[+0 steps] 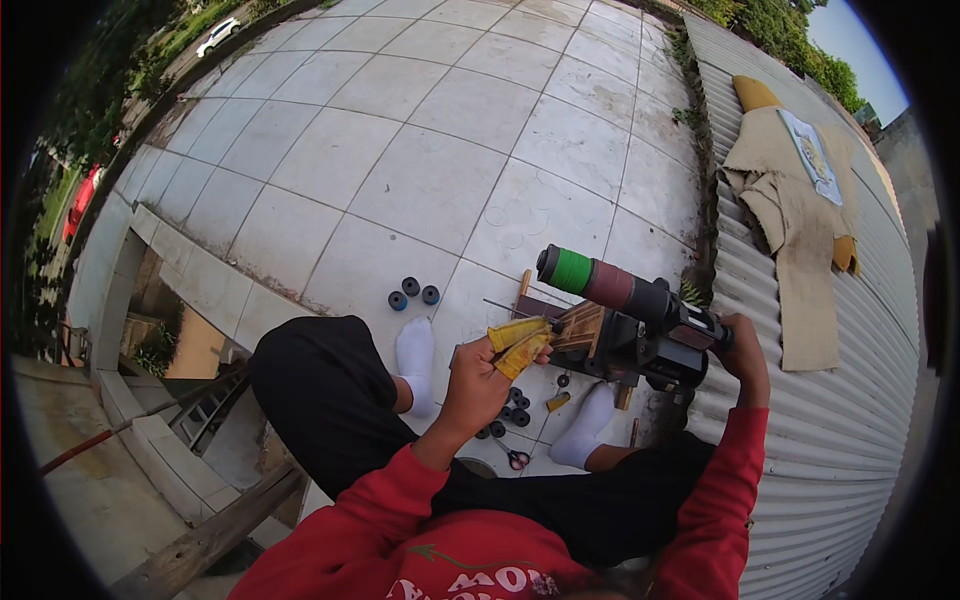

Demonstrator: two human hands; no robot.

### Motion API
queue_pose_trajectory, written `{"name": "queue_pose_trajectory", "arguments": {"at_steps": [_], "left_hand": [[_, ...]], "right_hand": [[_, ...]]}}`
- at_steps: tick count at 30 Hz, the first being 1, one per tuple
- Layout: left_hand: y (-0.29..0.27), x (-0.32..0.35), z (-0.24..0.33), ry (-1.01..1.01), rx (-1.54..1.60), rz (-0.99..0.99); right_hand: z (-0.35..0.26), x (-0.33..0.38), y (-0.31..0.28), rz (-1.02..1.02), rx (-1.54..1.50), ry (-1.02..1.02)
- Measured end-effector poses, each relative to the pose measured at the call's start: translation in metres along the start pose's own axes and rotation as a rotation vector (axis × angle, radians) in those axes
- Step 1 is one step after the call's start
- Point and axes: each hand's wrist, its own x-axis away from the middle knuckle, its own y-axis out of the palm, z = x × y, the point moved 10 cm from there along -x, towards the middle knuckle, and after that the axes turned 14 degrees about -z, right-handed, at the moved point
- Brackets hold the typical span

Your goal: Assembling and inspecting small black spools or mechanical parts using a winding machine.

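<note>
1. Position: the person sits on a tiled rooftop floor (pixel 450 130) in black trousers, white socks and a red top, with a small winding machine (pixel 640 340) raised over the knees, a posture that keeps the work close to the eyes.
2. Left hand (pixel 475 385): closed in a pinch on a folded yellow cloth (pixel 520 345), which is held against the wooden end of the machine at about 9 o'clock from its body. The cloth appears to be pressed there as a wipe or pad; I cannot tell what lies under it.
3. Right hand (pixel 745 350): wrapped around the far end of the machine at 3 o'clock, fingers closed on it, evidently steadying or carrying its weight. The fingertips are hidden.
4. The machine carries a roller (pixel 600 280) pointing toward 10 o'clock, green at its tip and dark red behind.
5. On the floor: three black spools (pixel 413 292) at 9 o'clock from the machine; more small spools and a pair of scissors (pixel 515 458) lie between the feet, within easy reach.
6. At 1 o'clock, sacking (pixel 800 230) is spread over a corrugated metal roof (pixel 840 430).
</note>
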Motion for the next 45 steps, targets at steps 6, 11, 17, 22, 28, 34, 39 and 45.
{"name": "queue_pose_trajectory", "arguments": {"at_steps": [6, 11, 17, 22, 28, 34, 39, 45], "left_hand": [[0.002, -0.01, 0.015, 0.077, 0.027, -0.009], [0.003, -0.016, 0.022, 0.125, 0.036, -0.005], [0.009, -0.029, 0.026, 0.149, 0.046, -0.016], [0.005, -0.033, 0.033, 0.131, -0.053, 0.004], [0.006, -0.033, 0.048, 0.129, -0.087, -0.013], [0.011, -0.033, 0.049, 0.1, -0.055, -0.006], [0.013, -0.03, 0.043, 0.039, -0.066, 0.007], [0.021, -0.03, 0.051, 0.048, -0.071, 0.021]], "right_hand": [[0.016, -0.002, 0.042, -0.126, -0.208, -0.029], [0.016, 0.016, 0.044, -0.107, -0.148, 0.04], [-0.009, 0.031, 0.037, -0.166, -0.065, 0.151], [-0.031, 0.05, 0.028, -0.11, -0.081, 0.163], [-0.034, 0.056, 0.027, -0.079, -0.123, 0.186], [-0.089, 0.102, -0.013, 0.379, 0.031, 0.091], [-0.163, 0.121, 0.036, 0.703, -0.751, -0.05], [-0.225, 0.015, 0.14, 0.105, -1.669, -0.193]]}}
